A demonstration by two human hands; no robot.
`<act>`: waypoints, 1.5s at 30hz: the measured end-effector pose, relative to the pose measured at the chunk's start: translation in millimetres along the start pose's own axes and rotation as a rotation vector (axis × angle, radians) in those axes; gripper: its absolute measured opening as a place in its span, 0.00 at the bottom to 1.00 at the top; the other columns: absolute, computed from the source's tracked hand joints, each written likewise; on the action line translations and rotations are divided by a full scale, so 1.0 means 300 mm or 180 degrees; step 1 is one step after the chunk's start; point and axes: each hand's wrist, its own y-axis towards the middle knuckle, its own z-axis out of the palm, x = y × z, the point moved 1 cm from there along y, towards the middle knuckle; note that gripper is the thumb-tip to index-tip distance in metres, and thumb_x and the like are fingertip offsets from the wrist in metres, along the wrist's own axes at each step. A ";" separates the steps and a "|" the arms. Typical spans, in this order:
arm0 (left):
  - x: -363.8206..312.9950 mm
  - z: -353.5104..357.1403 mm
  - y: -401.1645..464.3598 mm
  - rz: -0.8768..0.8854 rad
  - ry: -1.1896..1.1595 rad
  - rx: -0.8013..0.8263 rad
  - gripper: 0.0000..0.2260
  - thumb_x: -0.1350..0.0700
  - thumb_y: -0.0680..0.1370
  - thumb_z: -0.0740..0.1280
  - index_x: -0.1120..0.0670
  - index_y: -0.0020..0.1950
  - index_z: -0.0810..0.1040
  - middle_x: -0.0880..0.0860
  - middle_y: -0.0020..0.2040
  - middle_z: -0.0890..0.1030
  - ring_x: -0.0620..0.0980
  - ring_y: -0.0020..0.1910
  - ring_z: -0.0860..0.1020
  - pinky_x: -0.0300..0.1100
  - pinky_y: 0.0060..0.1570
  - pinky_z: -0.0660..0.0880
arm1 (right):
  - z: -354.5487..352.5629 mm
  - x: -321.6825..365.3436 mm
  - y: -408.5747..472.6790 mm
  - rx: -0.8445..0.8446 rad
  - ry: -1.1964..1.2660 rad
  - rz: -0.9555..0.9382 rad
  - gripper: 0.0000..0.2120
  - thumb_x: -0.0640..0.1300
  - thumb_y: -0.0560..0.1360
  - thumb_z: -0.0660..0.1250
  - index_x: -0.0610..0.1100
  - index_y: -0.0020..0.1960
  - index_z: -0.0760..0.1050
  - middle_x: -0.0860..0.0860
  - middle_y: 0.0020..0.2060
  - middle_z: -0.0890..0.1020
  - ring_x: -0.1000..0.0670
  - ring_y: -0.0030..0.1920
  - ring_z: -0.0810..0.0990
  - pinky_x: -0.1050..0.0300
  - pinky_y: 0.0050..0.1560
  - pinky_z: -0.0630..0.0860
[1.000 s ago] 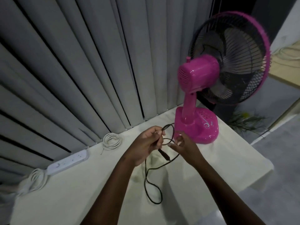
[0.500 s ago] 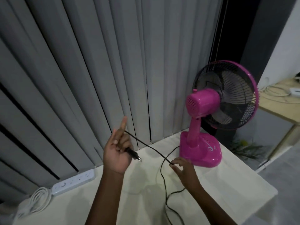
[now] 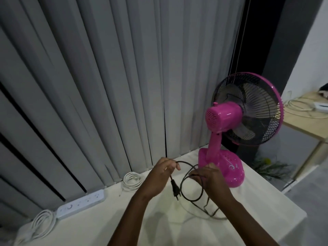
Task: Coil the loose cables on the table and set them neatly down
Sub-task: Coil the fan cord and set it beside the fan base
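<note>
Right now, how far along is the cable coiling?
Done: a small white coil lies by the curtain, and the power strip's white cord sits bundled at the table's left end. In hand: the black cable, one loop formed between the left hand and right hand. Left: its slack on the table.

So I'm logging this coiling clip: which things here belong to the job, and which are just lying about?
Part of the job:
- black cable, held by left hand and right hand
- coiled white cable
- table

Lying about:
- pink fan
- power strip
- blinds
</note>
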 end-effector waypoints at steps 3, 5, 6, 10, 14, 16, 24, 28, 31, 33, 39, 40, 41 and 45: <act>0.042 0.002 0.001 -0.0038 0.0823 -0.0318 0.09 0.53 0.81 0.60 0.46 0.47 0.80 0.49 0.47 0.72 0.44 0.47 0.73 0.31 0.47 0.67 | 0.006 -0.015 0.031 0.0213 0.0170 -0.0029 0.03 0.43 0.70 0.74 0.45 0.43 0.85 0.53 0.38 0.86 0.50 0.38 0.81 0.59 0.44 0.72; 0.061 -0.013 0.000 -0.0141 0.0634 -0.0262 0.09 0.53 0.81 0.61 0.47 0.47 0.80 0.52 0.43 0.76 0.44 0.41 0.75 0.37 0.48 0.72 | 0.012 -0.032 0.054 0.0393 0.0431 -0.0012 0.03 0.41 0.70 0.74 0.43 0.43 0.85 0.51 0.38 0.86 0.53 0.37 0.82 0.60 0.44 0.76; 0.063 -0.021 -0.002 -0.0240 0.0298 -0.0200 0.09 0.53 0.81 0.61 0.48 0.47 0.80 0.52 0.42 0.78 0.44 0.40 0.76 0.40 0.48 0.75 | 0.014 -0.039 0.062 0.0511 0.0584 0.0056 0.03 0.41 0.71 0.74 0.43 0.44 0.84 0.51 0.38 0.86 0.55 0.37 0.82 0.60 0.43 0.78; 0.063 -0.015 0.000 -0.0586 -0.0328 -0.0165 0.09 0.53 0.82 0.60 0.50 0.48 0.80 0.49 0.47 0.81 0.47 0.50 0.79 0.41 0.54 0.76 | 0.036 -0.066 0.081 0.0840 0.1288 0.0554 0.04 0.41 0.75 0.69 0.44 0.44 0.83 0.56 0.33 0.83 0.61 0.33 0.79 0.69 0.36 0.74; 0.069 0.038 0.010 -0.0699 -0.0430 -0.0041 0.10 0.54 0.82 0.60 0.52 0.48 0.80 0.49 0.47 0.82 0.44 0.48 0.79 0.42 0.55 0.76 | 0.041 -0.101 0.100 0.0830 0.1734 0.0822 0.09 0.40 0.77 0.66 0.46 0.40 0.80 0.57 0.26 0.76 0.63 0.29 0.73 0.71 0.34 0.69; 0.070 0.071 0.017 -0.0781 -0.0541 -0.0091 0.11 0.55 0.82 0.60 0.56 0.49 0.80 0.51 0.42 0.82 0.44 0.42 0.80 0.40 0.50 0.78 | 0.044 -0.110 0.112 0.0857 0.2040 0.0948 0.10 0.38 0.76 0.66 0.46 0.38 0.80 0.55 0.26 0.76 0.62 0.29 0.73 0.70 0.33 0.70; 0.072 0.154 0.029 -0.1072 -0.2169 -0.0150 0.13 0.51 0.82 0.58 0.55 0.42 0.75 0.52 0.39 0.76 0.47 0.39 0.75 0.39 0.41 0.72 | 0.050 -0.154 0.140 0.1005 0.3231 0.1525 0.12 0.41 0.79 0.61 0.46 0.43 0.82 0.53 0.29 0.75 0.57 0.29 0.70 0.66 0.30 0.67; 0.068 0.200 0.050 -0.1191 -0.3134 -0.0369 0.11 0.53 0.81 0.59 0.55 0.40 0.71 0.52 0.33 0.70 0.50 0.34 0.73 0.41 0.39 0.70 | 0.039 -0.165 0.137 0.1459 0.3793 0.1755 0.14 0.53 0.77 0.63 0.43 0.45 0.80 0.52 0.31 0.74 0.55 0.29 0.68 0.63 0.30 0.65; 0.061 0.221 0.059 -0.1114 -0.2961 -0.0361 0.10 0.53 0.82 0.58 0.56 0.44 0.71 0.50 0.29 0.67 0.47 0.30 0.70 0.38 0.35 0.70 | 0.020 -0.170 0.144 0.1486 0.3202 0.1448 0.07 0.49 0.73 0.70 0.46 0.42 0.79 0.53 0.31 0.74 0.55 0.31 0.69 0.60 0.33 0.67; 0.050 0.227 0.060 -0.1075 -0.3331 -0.0369 0.09 0.54 0.81 0.60 0.58 0.44 0.73 0.49 0.26 0.65 0.47 0.28 0.70 0.37 0.33 0.73 | 0.012 -0.176 0.156 0.1445 0.2901 0.1255 0.02 0.42 0.74 0.70 0.44 0.43 0.80 0.54 0.31 0.76 0.55 0.32 0.72 0.61 0.34 0.70; 0.033 0.226 0.052 -0.1097 -0.4252 -0.0313 0.11 0.55 0.80 0.63 0.62 0.50 0.78 0.49 0.21 0.64 0.46 0.29 0.71 0.36 0.33 0.76 | 0.011 -0.170 0.172 0.1072 0.2968 0.1085 0.07 0.35 0.75 0.67 0.40 0.49 0.82 0.48 0.33 0.82 0.51 0.34 0.79 0.57 0.39 0.78; 0.035 0.229 0.049 -0.1085 -0.4205 -0.0313 0.11 0.55 0.79 0.63 0.62 0.51 0.79 0.49 0.22 0.65 0.46 0.28 0.72 0.36 0.32 0.75 | 0.015 -0.169 0.168 0.1032 0.3047 0.1087 0.06 0.36 0.76 0.67 0.42 0.49 0.82 0.48 0.33 0.82 0.51 0.34 0.80 0.57 0.39 0.78; 0.036 0.229 0.048 -0.1034 -0.4165 -0.0317 0.11 0.55 0.79 0.64 0.62 0.52 0.79 0.49 0.22 0.66 0.46 0.28 0.72 0.36 0.32 0.74 | 0.018 -0.170 0.163 0.1051 0.3131 0.1089 0.06 0.38 0.76 0.67 0.43 0.49 0.82 0.48 0.34 0.83 0.51 0.34 0.80 0.58 0.37 0.78; 0.046 0.197 0.045 -0.0745 -0.4676 -0.0543 0.10 0.58 0.79 0.63 0.62 0.50 0.80 0.49 0.26 0.70 0.44 0.27 0.71 0.35 0.26 0.70 | 0.032 -0.228 0.134 0.1520 0.3793 0.1394 0.11 0.47 0.73 0.69 0.45 0.54 0.78 0.49 0.37 0.81 0.52 0.32 0.75 0.60 0.35 0.74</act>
